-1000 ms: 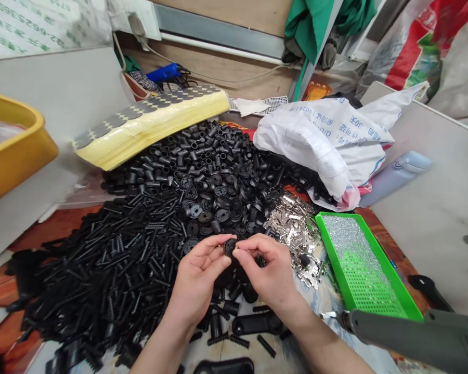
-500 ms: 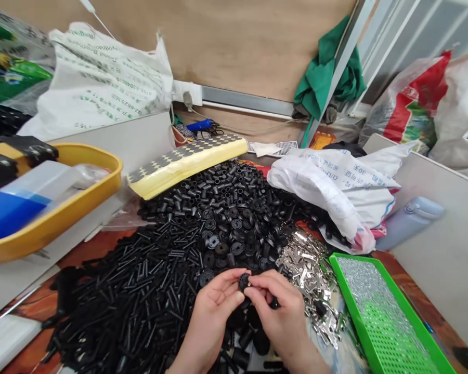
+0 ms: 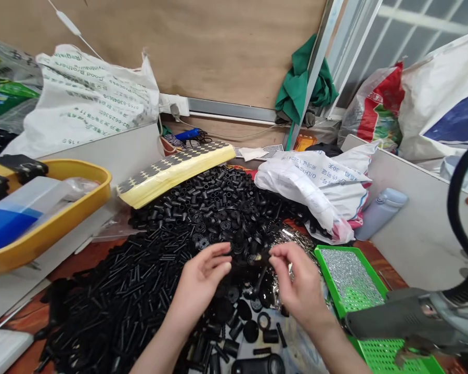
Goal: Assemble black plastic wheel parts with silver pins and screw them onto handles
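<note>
Head view, looking down on a crowded desk (image 3: 101,254): the left hand (image 3: 200,280) sits open, palm turned up and fingers lightly curled, with nothing visible in it. The right hand (image 3: 298,285) brings its thumb and fingers close together at a small black piece (image 3: 260,261), which lies over the middle of the black parts. Whether that grip has hold of the piece, or is only just beside it, cannot be told from this view.

Ribbed black rods (image 3: 113,280) spread to the left, black sleeves (image 3: 203,197) fill the far side, and slotted black discs (image 3: 203,242) lie between them. Silver metal clips (image 3: 292,241) show just past the right hand, beside a green perforated tray (image 3: 331,265) holding fine silver bits (image 3: 349,275). A grey corded power tool (image 3: 413,317) hangs at near right.

As for progress, the heaps stand broad and deep — no stack or box of joined parts shows, so much loose stock is left.
</note>
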Tool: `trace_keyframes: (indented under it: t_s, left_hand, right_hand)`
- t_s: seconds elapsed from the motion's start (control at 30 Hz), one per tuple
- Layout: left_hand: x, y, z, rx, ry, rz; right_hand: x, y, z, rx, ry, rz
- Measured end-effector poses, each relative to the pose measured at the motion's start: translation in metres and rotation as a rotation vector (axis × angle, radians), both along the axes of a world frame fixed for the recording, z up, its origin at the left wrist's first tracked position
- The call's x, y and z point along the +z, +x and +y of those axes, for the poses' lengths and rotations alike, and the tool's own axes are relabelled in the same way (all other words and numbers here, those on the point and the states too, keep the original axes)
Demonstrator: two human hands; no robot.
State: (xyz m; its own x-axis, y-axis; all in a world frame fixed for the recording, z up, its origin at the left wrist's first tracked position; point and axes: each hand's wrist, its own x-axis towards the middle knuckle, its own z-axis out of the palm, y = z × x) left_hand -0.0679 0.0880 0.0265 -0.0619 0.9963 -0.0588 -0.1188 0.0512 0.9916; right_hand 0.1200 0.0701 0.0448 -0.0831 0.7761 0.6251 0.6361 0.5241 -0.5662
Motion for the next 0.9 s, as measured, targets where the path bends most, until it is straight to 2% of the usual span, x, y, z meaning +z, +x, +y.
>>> trace_keyframes:
  t_s: [0.07,0.17,0.4,0.53,0.73,0.9]
  left_hand:
    - [0.003,0.003,0.019,0.042,0.093,0.255]
    - [0.004,0.022,0.046,0.03,0.162,0.401]
    - [0.003,0.102,0.098,-0.144,0.315,0.78]
    - [0.0,0.13,0.128,-0.212,0.297,1.009]
    - [-0.005,0.132,0.163,-0.409,0.266,1.252]
    - [-0.01,0.126,0.172,-0.591,0.281,1.373]
  right_hand:
    - [0.004,0.018,0.006,-0.112,0.032,0.005]
    - [0.002,0.039,0.008,-0.228,0.073,0.012]
    - [-0.006,0.073,0.004,-0.383,0.129,0.044]
    - [-0.012,0.091,0.006,-0.427,0.118,0.1]
    - [-0.019,0.105,0.004,-0.418,-0.003,0.183]
    - [-0.016,0.106,0.001,-0.418,-0.08,0.205]
